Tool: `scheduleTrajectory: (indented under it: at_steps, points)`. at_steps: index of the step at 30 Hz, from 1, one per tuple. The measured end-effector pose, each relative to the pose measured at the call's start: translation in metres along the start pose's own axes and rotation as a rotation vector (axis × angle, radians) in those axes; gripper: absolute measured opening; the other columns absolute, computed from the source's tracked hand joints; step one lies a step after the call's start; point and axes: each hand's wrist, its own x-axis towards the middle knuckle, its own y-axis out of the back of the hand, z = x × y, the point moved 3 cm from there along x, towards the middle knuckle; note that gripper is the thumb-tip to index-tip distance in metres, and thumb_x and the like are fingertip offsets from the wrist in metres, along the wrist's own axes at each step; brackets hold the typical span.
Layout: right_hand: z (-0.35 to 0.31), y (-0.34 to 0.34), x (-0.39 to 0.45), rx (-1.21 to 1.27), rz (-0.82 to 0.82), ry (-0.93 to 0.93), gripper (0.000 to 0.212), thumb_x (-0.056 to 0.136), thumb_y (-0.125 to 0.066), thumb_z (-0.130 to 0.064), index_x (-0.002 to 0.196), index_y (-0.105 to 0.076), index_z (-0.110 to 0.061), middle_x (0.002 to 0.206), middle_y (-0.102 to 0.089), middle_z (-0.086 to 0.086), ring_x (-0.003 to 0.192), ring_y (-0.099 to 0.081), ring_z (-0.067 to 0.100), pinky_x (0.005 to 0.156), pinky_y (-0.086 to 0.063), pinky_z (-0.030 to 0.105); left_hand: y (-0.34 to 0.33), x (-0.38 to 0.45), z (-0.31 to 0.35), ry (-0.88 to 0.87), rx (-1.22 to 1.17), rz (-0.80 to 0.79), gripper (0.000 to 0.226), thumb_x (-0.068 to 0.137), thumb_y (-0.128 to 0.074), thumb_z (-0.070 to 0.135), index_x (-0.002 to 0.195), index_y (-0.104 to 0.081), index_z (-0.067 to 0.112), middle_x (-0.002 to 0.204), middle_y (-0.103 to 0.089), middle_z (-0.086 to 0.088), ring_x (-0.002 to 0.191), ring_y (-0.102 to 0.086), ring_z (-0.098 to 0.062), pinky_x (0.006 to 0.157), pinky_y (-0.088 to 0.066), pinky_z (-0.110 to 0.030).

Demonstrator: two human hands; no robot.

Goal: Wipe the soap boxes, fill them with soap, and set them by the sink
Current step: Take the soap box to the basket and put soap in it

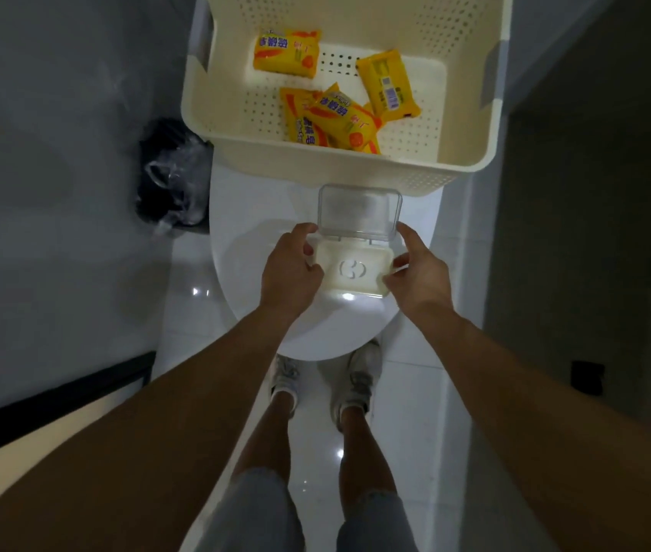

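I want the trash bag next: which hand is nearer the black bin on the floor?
Left. The left hand grips the soap box on the side toward the black bin; the right hand holds the far side.

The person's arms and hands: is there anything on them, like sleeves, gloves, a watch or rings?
Nothing that shows. Both forearms are bare right up to the picture's edge, with no sleeves in view. The left hand and right hand wear no gloves, and I see no watch, bracelet or ring, though the fingers are partly hidden. Lower down, the person wears light denim shorts and pale sneakers.
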Motion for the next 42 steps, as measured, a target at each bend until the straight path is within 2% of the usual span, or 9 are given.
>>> scheduleTrajectory:
  at_steps: [4, 11, 18, 21, 27, 32, 37, 39, 42]
  points:
    - [-0.003, -0.001, 0.01, -0.031, 0.009, 0.012, 0.082, 0.087, -0.069, 0.001, 0.152, -0.034, -0.036, 0.09, -0.065, -0.001, 0.086, -0.065, 0.017, 0.083, -0.048, 0.023, 0.0, 0.01, 0.001, -0.022, -0.001, 0.026, 0.059, 0.084, -0.062, 0.002, 0.138, -0.05, 0.025, 0.107, -0.059, -0.001, 0.093, -0.059, -0.017, 0.082, -0.051, -0.031]
    - [-0.009, 0.002, 0.016, -0.063, 0.014, 0.011, 0.077, 0.091, -0.064, -0.001, 0.154, -0.033, -0.033, 0.096, -0.07, 0.007, 0.092, -0.067, 0.023, 0.096, -0.053, 0.034, 0.0, 0.015, 0.006, -0.032, 0.002, 0.031, 0.058, 0.083, -0.061, 0.002, 0.135, -0.051, 0.025, 0.105, -0.058, -0.005, 0.092, -0.059, -0.021, 0.084, -0.053, -0.038]
    - [-0.022, 0.029, -0.002, -0.018, -0.013, -0.062, 0.08, 0.091, -0.072, -0.013, 0.155, -0.028, -0.032, 0.108, -0.065, 0.003, 0.099, -0.065, 0.021, 0.099, -0.053, 0.041, 0.029, 0.012, 0.015, -0.03, 0.016, 0.043, 0.052, 0.087, -0.069, 0.012, 0.135, -0.051, 0.023, 0.111, -0.058, -0.002, 0.088, -0.059, -0.017, 0.076, -0.048, -0.027]
    - [-0.033, 0.058, -0.019, 0.002, 0.051, -0.077, 0.064, 0.093, -0.07, -0.017, 0.148, -0.039, -0.028, 0.112, -0.065, 0.005, 0.101, -0.065, 0.023, 0.099, -0.055, 0.043, 0.058, 0.005, 0.03, -0.091, 0.052, 0.093, 0.038, 0.088, -0.068, 0.014, 0.124, -0.058, 0.019, 0.111, -0.058, -0.002, 0.082, -0.059, -0.015, 0.076, -0.05, -0.031]
    - [-0.068, 0.126, -0.045, 0.026, 0.299, -0.014, 0.015, 0.095, -0.065, -0.014, 0.108, -0.059, -0.016, 0.086, -0.063, -0.001, 0.08, -0.065, 0.017, 0.085, -0.058, 0.036, 0.127, -0.009, 0.087, -0.337, 0.157, 0.242, 0.011, 0.088, -0.067, 0.017, 0.097, -0.061, 0.013, 0.096, -0.056, 0.001, 0.077, -0.051, -0.012, 0.068, -0.052, -0.039]
    - [-0.132, 0.155, -0.029, 0.057, 0.386, 0.212, 0.013, 0.093, -0.065, -0.012, 0.102, -0.058, -0.019, 0.08, -0.06, -0.008, 0.072, -0.063, 0.009, 0.067, -0.053, 0.023, 0.166, 0.021, 0.135, -0.471, 0.17, 0.297, 0.011, 0.087, -0.065, 0.012, 0.097, -0.062, 0.007, 0.098, -0.058, -0.008, 0.081, -0.056, -0.023, 0.065, -0.051, -0.044]
    - [-0.174, 0.134, 0.041, 0.018, 0.238, 0.163, 0.013, 0.088, -0.068, -0.016, 0.095, -0.058, -0.022, 0.077, -0.063, -0.006, 0.07, -0.06, 0.009, 0.06, -0.048, 0.026, 0.155, 0.104, 0.14, -0.286, 0.257, 0.12, 0.027, 0.09, -0.063, 0.021, 0.116, -0.061, 0.014, 0.115, -0.061, -0.007, 0.101, -0.059, -0.025, 0.084, -0.051, -0.041]
    - [-0.174, 0.114, 0.072, 0.048, 0.135, 0.058, 0.012, 0.087, -0.068, -0.017, 0.097, -0.061, -0.02, 0.093, -0.069, 0.004, 0.083, -0.067, 0.023, 0.071, -0.057, 0.037, 0.14, 0.135, 0.133, -0.186, 0.295, 0.043, 0.032, 0.09, -0.063, 0.023, 0.121, -0.059, 0.017, 0.119, -0.062, -0.006, 0.107, -0.059, -0.024, 0.088, -0.051, -0.04]
    - [-0.168, 0.09, 0.105, 0.091, 0.031, -0.064, 0.018, 0.088, -0.066, -0.015, 0.106, -0.062, -0.014, 0.108, -0.068, 0.014, 0.101, -0.068, 0.034, 0.088, -0.057, 0.049, 0.118, 0.17, 0.121, -0.08, 0.293, -0.047, 0.036, 0.088, -0.064, 0.023, 0.123, -0.06, 0.016, 0.121, -0.063, -0.007, 0.107, -0.059, -0.025, 0.085, -0.051, -0.037]
